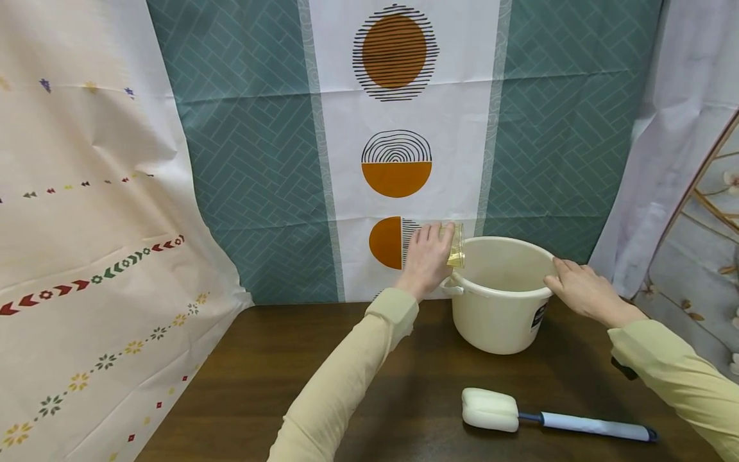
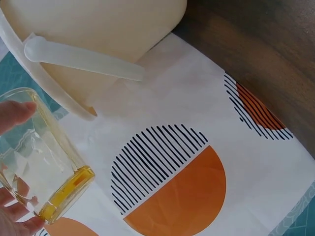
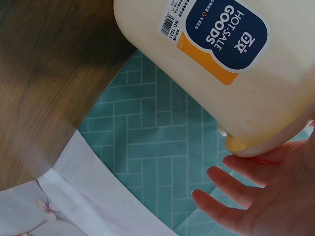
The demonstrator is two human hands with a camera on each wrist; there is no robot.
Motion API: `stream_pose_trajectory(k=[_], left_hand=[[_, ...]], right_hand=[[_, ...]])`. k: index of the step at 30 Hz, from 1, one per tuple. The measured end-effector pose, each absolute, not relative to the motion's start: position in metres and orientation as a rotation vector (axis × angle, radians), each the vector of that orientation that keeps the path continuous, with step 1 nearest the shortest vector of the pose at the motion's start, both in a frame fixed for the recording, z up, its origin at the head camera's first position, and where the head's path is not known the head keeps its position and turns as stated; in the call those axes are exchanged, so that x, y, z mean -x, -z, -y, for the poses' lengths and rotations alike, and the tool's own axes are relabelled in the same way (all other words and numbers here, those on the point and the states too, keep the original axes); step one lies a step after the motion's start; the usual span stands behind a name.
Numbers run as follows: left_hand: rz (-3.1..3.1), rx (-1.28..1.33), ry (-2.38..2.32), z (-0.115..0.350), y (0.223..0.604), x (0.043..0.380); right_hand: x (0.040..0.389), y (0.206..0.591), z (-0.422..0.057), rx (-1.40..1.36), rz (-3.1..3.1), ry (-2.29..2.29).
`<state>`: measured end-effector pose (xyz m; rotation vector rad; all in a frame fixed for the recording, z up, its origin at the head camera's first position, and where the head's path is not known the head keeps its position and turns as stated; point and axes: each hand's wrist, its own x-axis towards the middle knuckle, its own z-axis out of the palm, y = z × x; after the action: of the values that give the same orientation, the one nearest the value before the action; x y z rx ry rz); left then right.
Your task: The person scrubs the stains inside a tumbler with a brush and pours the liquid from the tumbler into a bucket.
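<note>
Standing near the back edge of the dark wooden table point(image 1: 346, 359), toward its right side, a cream plastic bucket point(image 1: 499, 314) sits upright with a blue label point(image 3: 231, 34) on its wall; nothing shows inside it as far as the head view tells. Right hand point(image 1: 580, 289): fingers relaxed, resting on the bucket's right rim, steadying it. Left hand point(image 1: 426, 256): fingers wrapped round a clear yellowish glass point(image 1: 456, 245), tipped on its side at the bucket's left rim, mouth toward the bucket. Glass looks empty, so pouring seems done or nearly so. Sponge brush point(image 1: 554, 417) lies untouched near the front edge, so scrubbing is judged yet to come.
</note>
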<state>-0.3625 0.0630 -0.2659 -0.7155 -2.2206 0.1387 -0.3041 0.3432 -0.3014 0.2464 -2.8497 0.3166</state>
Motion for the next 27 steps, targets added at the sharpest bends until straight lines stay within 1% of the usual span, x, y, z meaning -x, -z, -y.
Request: stream_pose_trajectory(k=[27], left_hand=[[2.072, 0.822, -0.312, -0.077, 0.262, 0.362]], right_hand=[[0.306, 0.304, -0.347, -0.243, 2.848, -0.333]])
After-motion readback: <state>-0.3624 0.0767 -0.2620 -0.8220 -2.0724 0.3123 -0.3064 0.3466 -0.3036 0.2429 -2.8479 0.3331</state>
